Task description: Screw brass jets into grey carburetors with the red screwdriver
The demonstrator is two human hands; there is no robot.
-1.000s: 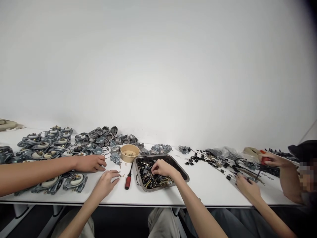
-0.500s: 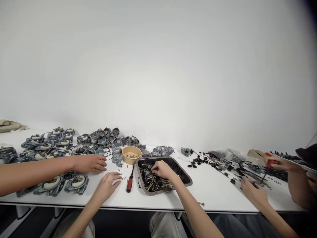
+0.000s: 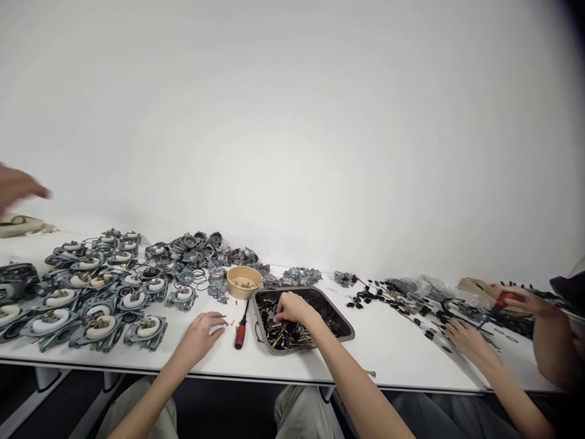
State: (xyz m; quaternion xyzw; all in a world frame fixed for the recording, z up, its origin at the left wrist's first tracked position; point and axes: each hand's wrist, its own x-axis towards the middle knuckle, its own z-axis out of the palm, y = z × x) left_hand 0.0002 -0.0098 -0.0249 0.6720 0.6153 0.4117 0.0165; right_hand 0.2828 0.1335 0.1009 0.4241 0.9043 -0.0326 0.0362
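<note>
My left hand point(image 3: 203, 334) rests on the white table with fingers and thumb apart, its fingertips beside a few tiny brass-coloured pieces point(image 3: 231, 323). My right hand point(image 3: 295, 310) reaches into a dark metal tray point(image 3: 350, 335) heaped with small black and brass-coloured parts point(image 3: 292, 337). Its fingers are curled down and pressed together among these parts; what they grip, if anything, is hidden. A screwdriver with a red and black handle point(image 3: 240, 336) lies between my left hand and the tray. Behind it stands a round tan tub point(image 3: 245, 289) with small pieces inside.
Carburetor-like metal bodies with white rings point(image 3: 100, 327) cover the left side. Grey metal bowls point(image 3: 192, 247) are piled behind. At right, a co-worker holds a red-handled screwdriver point(image 3: 503, 300) over scattered black parts point(image 3: 365, 296). Another person's blurred hand point(image 3: 18, 186) is at far left.
The other person's arm at left has withdrawn from over the metal bodies, up and to the left. My right hand has shifted slightly in the tray. The right-hand co-worker's hands have moved a little.
</note>
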